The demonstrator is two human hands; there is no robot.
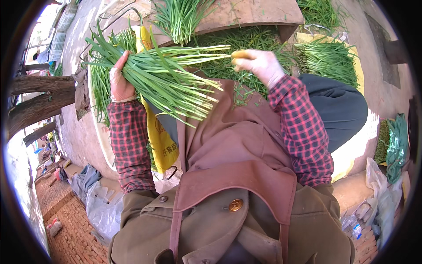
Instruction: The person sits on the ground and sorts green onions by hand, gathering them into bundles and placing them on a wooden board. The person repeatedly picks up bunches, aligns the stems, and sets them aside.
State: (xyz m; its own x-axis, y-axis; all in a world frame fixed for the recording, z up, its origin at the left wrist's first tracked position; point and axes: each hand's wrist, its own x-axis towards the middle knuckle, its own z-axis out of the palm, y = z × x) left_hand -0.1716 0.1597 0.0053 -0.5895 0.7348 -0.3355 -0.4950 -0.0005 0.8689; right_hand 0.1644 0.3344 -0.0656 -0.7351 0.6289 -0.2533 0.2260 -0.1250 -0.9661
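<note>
My left hand (122, 77), in a thin clear glove, grips a fanned bunch of garlic chives (165, 76) above my lap. Its green leaves spread to the left, and the pale cut ends point right. A few stems stick out farther than the others. At the tips of these longer stems is my right hand (257, 64), gloved, with yellow covers on the fingers. Thumb and fingers are bent close together there; blur hides whether they pinch a stem. Under the bunch lies my brown apron (230, 132).
Ahead stands a low wooden board (244, 13) bearing another chive bundle (181, 19). Loose trimmings (244, 49) cover the ground beneath it. To the right, chives (329, 61) lie on yellow sheeting; more chives (99, 89) and a yellow printed sack (161, 145) are at left.
</note>
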